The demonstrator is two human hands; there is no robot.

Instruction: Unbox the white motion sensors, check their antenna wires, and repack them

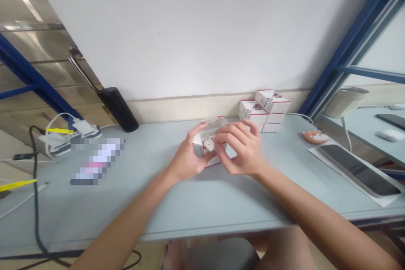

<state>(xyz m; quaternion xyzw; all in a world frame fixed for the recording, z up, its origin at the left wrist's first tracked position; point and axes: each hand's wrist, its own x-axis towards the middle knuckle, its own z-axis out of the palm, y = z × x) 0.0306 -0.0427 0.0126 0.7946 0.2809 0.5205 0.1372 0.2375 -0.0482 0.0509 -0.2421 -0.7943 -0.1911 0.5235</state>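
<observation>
A small white and red cardboard box point(212, 161) sits at the middle of the table with its top flap raised. Round the left side of this box my left hand point(189, 156) is closed, thumb at the front and fingers at the back. My right hand point(239, 145) is over the opening, fingers bent, pinching a small white piece point(209, 143) at the box's mouth. What kind of piece it is does not show clearly, as the fingers partly cover it.
Several similar boxes point(265, 112) are stacked by the wall. A black bottle point(117, 109), a blurred-out phone point(98, 161) and a power strip point(65, 141) with cables lie left. On the right are an orange animal-faced object point(315, 136) and a dark phone point(357, 170) on white paper.
</observation>
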